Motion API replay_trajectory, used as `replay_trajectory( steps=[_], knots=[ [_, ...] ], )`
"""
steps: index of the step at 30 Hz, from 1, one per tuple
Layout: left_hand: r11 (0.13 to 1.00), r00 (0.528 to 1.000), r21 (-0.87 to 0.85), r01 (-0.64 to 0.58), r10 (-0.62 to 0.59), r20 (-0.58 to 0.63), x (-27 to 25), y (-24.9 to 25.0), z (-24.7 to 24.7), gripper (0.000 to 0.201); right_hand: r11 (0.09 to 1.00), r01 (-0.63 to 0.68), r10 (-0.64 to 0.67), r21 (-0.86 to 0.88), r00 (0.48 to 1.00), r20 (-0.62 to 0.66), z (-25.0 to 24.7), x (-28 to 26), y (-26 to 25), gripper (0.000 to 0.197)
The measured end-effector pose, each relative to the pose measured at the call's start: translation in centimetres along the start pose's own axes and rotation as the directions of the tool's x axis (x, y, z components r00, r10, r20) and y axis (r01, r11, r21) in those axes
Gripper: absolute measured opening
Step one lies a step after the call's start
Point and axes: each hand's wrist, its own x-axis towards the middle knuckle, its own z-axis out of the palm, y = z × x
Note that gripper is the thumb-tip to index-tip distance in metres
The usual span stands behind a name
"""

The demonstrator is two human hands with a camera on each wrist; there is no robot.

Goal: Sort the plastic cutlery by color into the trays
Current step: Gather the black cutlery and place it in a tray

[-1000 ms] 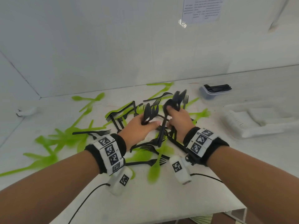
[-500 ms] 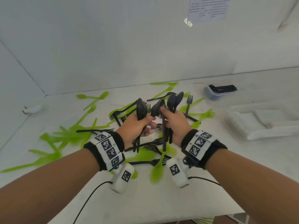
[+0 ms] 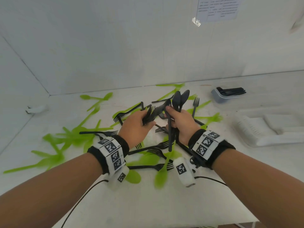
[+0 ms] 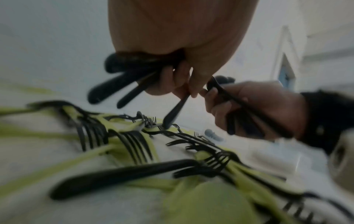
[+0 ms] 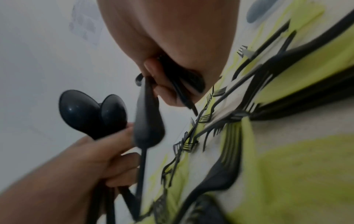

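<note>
Left hand [image 3: 134, 124]: fingers curled round a bundle of black spoons [image 3: 152, 115], handles fanning out below the palm in the left wrist view. Right hand [image 3: 180, 122]: closed on a second bundle of black cutlery [image 3: 178, 100], two spoon bowls standing above the fist, handles hanging down past the wrist. The two hands are just beside each other at centre frame, raised above the pile.

Judged step: merging both black bundles into one hand before carrying them off. One handle appears pinched between fingertips of both hands; which hand bears it cannot be told.

Below and around the hands, black forks [image 3: 148, 148] and green cutlery [image 3: 72, 137] lie crossed over one another on the desk [image 3: 148, 203], green pieces spreading to the left of the frame. A clear tray [image 3: 218, 97] at upper right already holds black pieces. A white tray [image 3: 263, 130] sits at the right edge, well apart from the pile; its contents cannot be made out.

Recommendations:
- Align the handles parallel before passing the bundle across; splayed handles are likely to slip.
- Keep the hanging handles above the fork tines below, which could snag.
- Carry the black bundle to the upper-right tray and lay it lengthwise.
</note>
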Motion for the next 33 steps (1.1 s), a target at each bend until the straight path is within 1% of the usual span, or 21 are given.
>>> replay_trajectory(
  steps=[2,3,5,7,10,11,12,14,15,16,19,20,21,22,26,27,28,30,31,32,33],
  knots=[
    [0.975,0.990,-0.173,0.136,-0.129,0.050,0.1,0.1,-0.1,0.021,0.994,0.044,-0.046,-0.104,0.999,-0.021,-0.5,0.3,0.2,0.018],
    [0.940,0.978,-0.277,0.201,-0.177,0.109,0.1,0.2,-0.1,0.027,0.988,0.057,-0.061,-0.146,0.998,-0.027,-0.6,0.3,0.2,0.017],
    [0.852,0.946,-0.428,0.302,-0.213,0.244,-0.1,1.0,0.0,0.027,0.983,0.057,-0.060,-0.176,0.998,-0.013,-0.4,0.1,0.4,0.020],
    [0.820,0.928,-0.465,0.334,-0.200,0.313,-0.1,1.7,0.4,0.019,0.985,0.046,-0.046,-0.165,0.999,0.001,0.1,0.1,0.6,0.025],
    [0.832,0.923,-0.427,0.354,-0.237,0.303,0.3,2.3,0.5,0.022,0.991,0.056,-0.062,-0.125,0.997,-0.047,0.1,-0.1,0.0,0.014],
    [0.810,0.917,-0.448,0.379,-0.263,0.299,0.4,2.3,0.5,0.025,0.993,0.048,-0.057,-0.112,0.995,-0.079,0.0,0.1,-0.2,0.015],
    [0.764,0.907,-0.497,0.412,-0.294,0.301,0.6,2.4,0.4,0.026,0.994,0.037,-0.048,-0.107,0.994,-0.101,-0.3,0.2,-0.3,0.017],
    [0.665,0.894,-0.597,0.449,-0.336,0.298,1.0,2.4,0.3,0.015,0.993,0.036,-0.048,-0.110,0.993,-0.107,-0.4,0.3,-0.5,0.023],
    [0.650,0.895,-0.616,0.446,-0.344,0.285,1.2,2.3,0.3,0.010,0.993,0.042,-0.052,-0.111,0.994,-0.091,-0.2,0.2,-0.5,0.024],
    [0.663,0.901,-0.611,0.432,-0.342,0.266,1.3,2.2,0.3,0.012,0.994,0.041,-0.049,-0.105,0.996,-0.076,0.3,0.0,-0.5,0.024],
    [0.790,0.946,-0.521,0.323,-0.272,0.175,1.6,1.6,0.9,0.018,0.998,0.048,-0.049,-0.044,0.998,-0.032,1.3,-0.4,-0.3,0.018],
    [0.811,0.957,-0.508,0.290,-0.248,0.150,1.6,1.4,1.0,0.017,0.998,0.048,-0.048,-0.039,0.999,-0.018,1.5,-0.5,-0.2,0.016],
    [0.807,0.960,-0.521,0.279,-0.243,0.138,1.6,1.2,1.0,0.016,0.998,0.048,-0.048,-0.033,0.999,-0.004,1.6,-0.6,-0.2,0.015],
    [0.782,0.958,-0.553,0.286,-0.251,0.140,1.6,1.1,1.0,0.016,0.999,0.044,-0.044,-0.026,0.999,-0.002,1.8,-0.7,-0.2,0.016],
    [0.611,0.921,-0.696,0.378,-0.327,0.213,1.9,0.6,0.5,0.020,1.000,0.015,-0.017,-0.023,0.995,-0.099,2.0,-0.2,0.2,0.017],
    [0.544,0.906,-0.734,0.405,-0.347,0.243,1.9,0.6,0.2,0.018,0.999,-0.002,-0.002,-0.035,0.995,-0.103,2.1,-0.1,0.3,0.017],
    [0.455,0.890,-0.780,0.430,-0.359,0.281,1.9,0.7,0.0,0.015,0.999,-0.021,0.017,-0.044,0.996,-0.092,2.1,-0.1,0.4,0.017],
    [0.266,0.857,-0.840,0.473,-0.361,0.368,1.9,0.8,-0.5,0.011,0.998,-0.045,0.043,-0.039,0.998,-0.039,2.2,-0.2,0.5,0.016],
    [0.202,0.842,-0.846,0.493,-0.356,0.406,1.9,1.0,-0.6,0.010,0.999,-0.048,0.048,-0.015,0.999,-0.005,2.2,-0.2,0.4,0.016],
    [0.176,0.832,-0.841,0.511,-0.347,0.433,1.8,1.0,-0.7,0.010,0.998,-0.056,0.056,0.021,0.998,0.031,2.4,-0.3,0.2,0.016],
    [0.197,0.830,-0.829,0.523,-0.339,0.443,1.8,1.1,-0.7,0.011,0.996,-0.064,0.059,0.062,0.996,0.067,2.6,-0.5,0.0,0.016]
  ],
)
